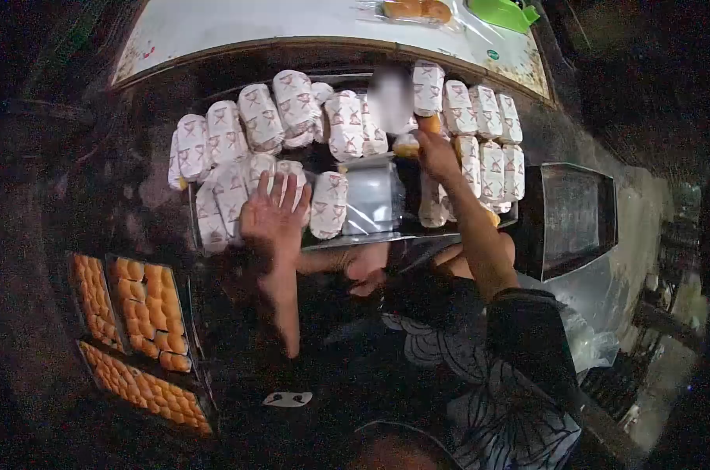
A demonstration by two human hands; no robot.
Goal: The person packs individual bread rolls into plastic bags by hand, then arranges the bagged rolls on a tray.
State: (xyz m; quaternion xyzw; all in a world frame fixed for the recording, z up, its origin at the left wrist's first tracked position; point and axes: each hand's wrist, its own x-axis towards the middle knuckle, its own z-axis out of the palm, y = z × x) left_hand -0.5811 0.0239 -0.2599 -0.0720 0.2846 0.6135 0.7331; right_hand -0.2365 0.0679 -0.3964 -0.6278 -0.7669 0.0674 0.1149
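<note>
Now pressing the left hand [275,218] flat, fingers spread wide, onto the white wrapped packets [230,192] at the near left of the metal tray [386,237]. Reaching with the right hand [437,154] to the far middle of the tray, fingertips pinched together on an unwrapped orange bun [428,124], just beside the far right rows of wrapped packets. Between the two hands, lying on the tray's middle: a clear plastic sheet [373,200], with a single packet [328,205] touching its left edge. Too blurred to tell what sits just left of the bun. Down at the near left, well apart from both hands: open trays of bare orange buns [147,309]. Far off on the white tabletop [237,23]: a clear bag of buns [418,10] and a green thing [502,12]. At the right, a steel bin [574,215].
</note>
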